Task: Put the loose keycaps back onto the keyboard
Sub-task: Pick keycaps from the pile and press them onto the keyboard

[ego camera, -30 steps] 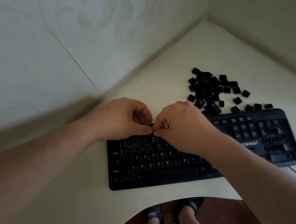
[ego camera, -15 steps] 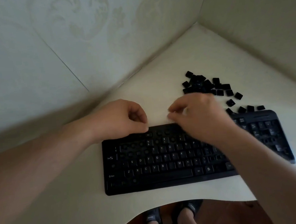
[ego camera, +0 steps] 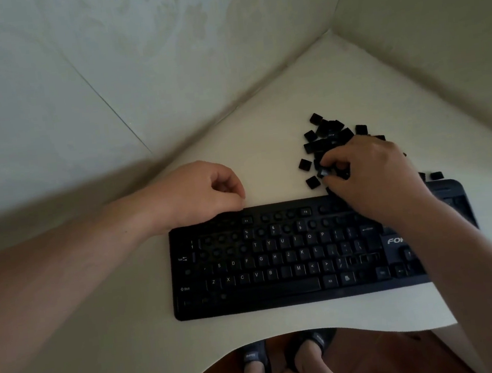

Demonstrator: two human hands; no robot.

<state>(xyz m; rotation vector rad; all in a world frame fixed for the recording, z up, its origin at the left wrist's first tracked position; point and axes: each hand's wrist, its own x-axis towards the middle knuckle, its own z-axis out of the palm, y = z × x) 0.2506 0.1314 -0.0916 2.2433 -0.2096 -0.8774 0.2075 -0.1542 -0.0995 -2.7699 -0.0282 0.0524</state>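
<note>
Gripping nothing, the left hand (ego camera: 199, 191) was seen with its fingers loosely curled, the grip idle and resting at the eleven o'clock corner of the keyboard (ego camera: 295, 260), its knuckles against the table (ego camera: 109, 337) just behind the top row. Nothing could be made out between its fingers.

At the centre, the keyboard was laid flat on the table. Many sockets in its function row, number row and the left part of the top letter row were still left bare, while most of the letter keys further down were already seated. A good part of the task was therefore judged to be outstanding.

At about one o'clock from the keyboard, the right hand (ego camera: 371, 173) was lowered into the pile of loose keycaps (ego camera: 324, 138). Its grip was closed in a pinch, thumb and fingertips (ego camera: 332, 163) curled round one small keycap (ego camera: 325, 172) at the near edge of the heap.

The keycaps were judged to be light, rigid plastic shells, smooth and easily scattered by a careless touch. Each was best taken by two opposite side walls, legend upward, so that the hollow underside could be aligned over a stem. A straight, even press was thought necessary, since a tilted cap could jam or strain its clips.
</note>
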